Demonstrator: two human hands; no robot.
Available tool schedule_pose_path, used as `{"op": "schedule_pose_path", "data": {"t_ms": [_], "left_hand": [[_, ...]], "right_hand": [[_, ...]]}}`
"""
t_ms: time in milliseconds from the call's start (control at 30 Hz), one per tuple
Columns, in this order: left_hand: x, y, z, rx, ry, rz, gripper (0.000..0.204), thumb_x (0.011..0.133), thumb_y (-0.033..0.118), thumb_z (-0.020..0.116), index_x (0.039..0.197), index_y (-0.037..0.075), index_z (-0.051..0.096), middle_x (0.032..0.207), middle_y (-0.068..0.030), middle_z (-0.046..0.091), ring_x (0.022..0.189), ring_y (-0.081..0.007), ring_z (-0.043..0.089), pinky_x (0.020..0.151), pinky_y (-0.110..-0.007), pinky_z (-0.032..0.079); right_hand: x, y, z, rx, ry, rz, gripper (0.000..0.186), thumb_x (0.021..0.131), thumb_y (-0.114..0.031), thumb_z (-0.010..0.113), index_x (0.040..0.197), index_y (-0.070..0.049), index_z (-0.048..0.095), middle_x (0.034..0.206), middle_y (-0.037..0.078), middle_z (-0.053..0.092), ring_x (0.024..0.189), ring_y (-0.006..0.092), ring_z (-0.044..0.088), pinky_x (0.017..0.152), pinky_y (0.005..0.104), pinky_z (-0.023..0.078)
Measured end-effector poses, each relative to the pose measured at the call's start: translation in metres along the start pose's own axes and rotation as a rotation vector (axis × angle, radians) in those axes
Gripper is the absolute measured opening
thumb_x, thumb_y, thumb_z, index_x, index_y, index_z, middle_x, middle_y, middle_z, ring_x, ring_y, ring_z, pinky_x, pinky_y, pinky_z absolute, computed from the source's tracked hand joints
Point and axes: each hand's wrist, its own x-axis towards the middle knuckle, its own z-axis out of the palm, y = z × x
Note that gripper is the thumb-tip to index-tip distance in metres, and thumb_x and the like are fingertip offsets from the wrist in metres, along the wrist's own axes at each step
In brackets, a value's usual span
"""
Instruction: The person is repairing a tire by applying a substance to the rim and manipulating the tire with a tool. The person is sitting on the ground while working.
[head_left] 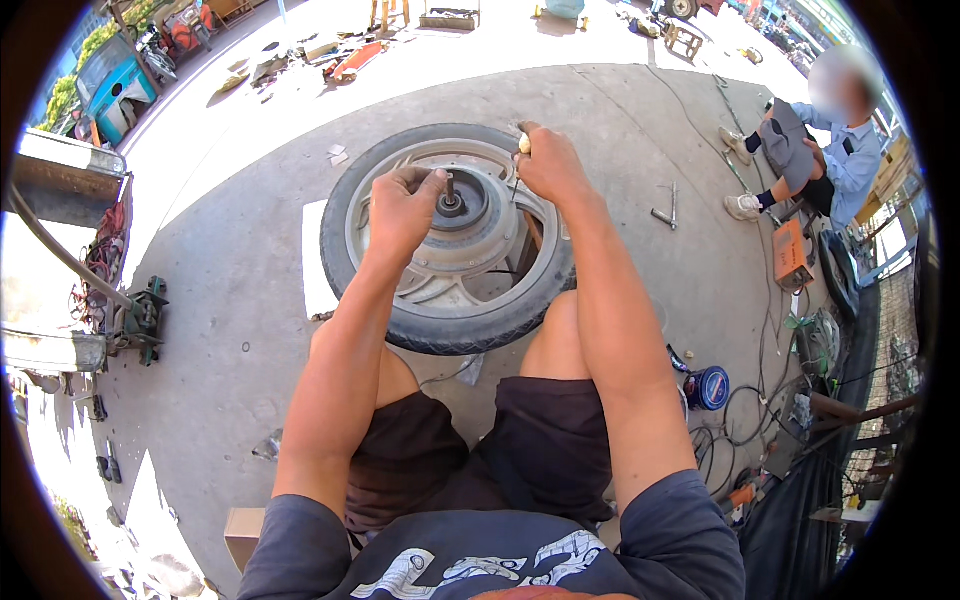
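Note:
A wheel point(452, 343) with a black tyre and grey cast spokes lies flat in front of my knees. From its round hub point(462, 250) a threaded axle point(451, 200) stands upright. My left hand point(402, 208) is closed in a pinch beside the axle's top, thumb tip close to it; what lies between the fingers is hidden. My right hand point(552, 168) is wrapped round the pale handle of a screwdriver point(524, 144) over the wheel's far right part. Its thin shaft points down toward the hub's edge; whether the tip touches is unclear.
A T-shaped wrench point(665, 217) lies on the concrete right of the wheel. A blue tub point(707, 388) and loose cables are by my right knee. A person point(850, 165) sits at the far right near an orange box point(793, 255). A green vise point(140, 320) stands left.

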Motion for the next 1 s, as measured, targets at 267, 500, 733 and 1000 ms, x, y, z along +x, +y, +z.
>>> {"op": "schedule_pose_path", "data": {"t_ms": [267, 500, 733, 1000], "left_hand": [[-0.001, 0.008, -0.005, -0.004, -0.002, -0.022, 0.028, 0.09, 0.023, 0.071, 0.093, -0.005, 0.075, 0.073, -0.0083, 0.07, 0.067, -0.0119, 0.061, 0.064, -0.029, 0.048], [-0.004, 0.01, -0.003, 0.023, 0.012, 0.009, 0.03, 0.09, 0.022, 0.072, 0.094, -0.007, 0.073, 0.074, -0.0094, 0.069, 0.067, -0.0118, 0.059, 0.063, -0.03, 0.048], [-0.003, 0.008, -0.004, 0.024, -0.002, 0.004, 0.03, 0.09, 0.022, 0.071, 0.095, -0.008, 0.073, 0.075, -0.009, 0.07, 0.069, -0.0118, 0.06, 0.065, -0.03, 0.048], [-0.002, 0.005, -0.006, 0.052, 0.014, 0.041, 0.03, 0.09, 0.023, 0.071, 0.093, -0.007, 0.074, 0.072, -0.0101, 0.069, 0.065, -0.0123, 0.059, 0.062, -0.031, 0.048]], "right_hand": [[-0.006, -0.016, -0.011, -0.034, -0.012, 0.054, 0.041, 0.083, -0.018, 0.073, 0.12, -0.003, 0.065, 0.1, 0.022, 0.072, 0.102, 0.0386, 0.067, 0.09, 0.0456, 0.054], [-0.007, -0.012, -0.006, 0.029, 0.011, -0.04, 0.042, 0.084, -0.011, 0.069, 0.124, 0.003, 0.063, 0.098, 0.026, 0.071, 0.1, 0.0398, 0.067, 0.09, 0.0465, 0.053], [-0.008, -0.017, -0.005, -0.034, 0.023, -0.007, 0.044, 0.082, -0.016, 0.074, 0.122, -0.002, 0.065, 0.098, 0.023, 0.071, 0.1, 0.0383, 0.067, 0.09, 0.0462, 0.053], [-0.01, -0.023, -0.011, 0.003, 0.012, -0.006, 0.04, 0.081, -0.018, 0.075, 0.114, 0.003, 0.065, 0.093, 0.027, 0.071, 0.095, 0.0411, 0.068, 0.086, 0.0467, 0.054]]}}
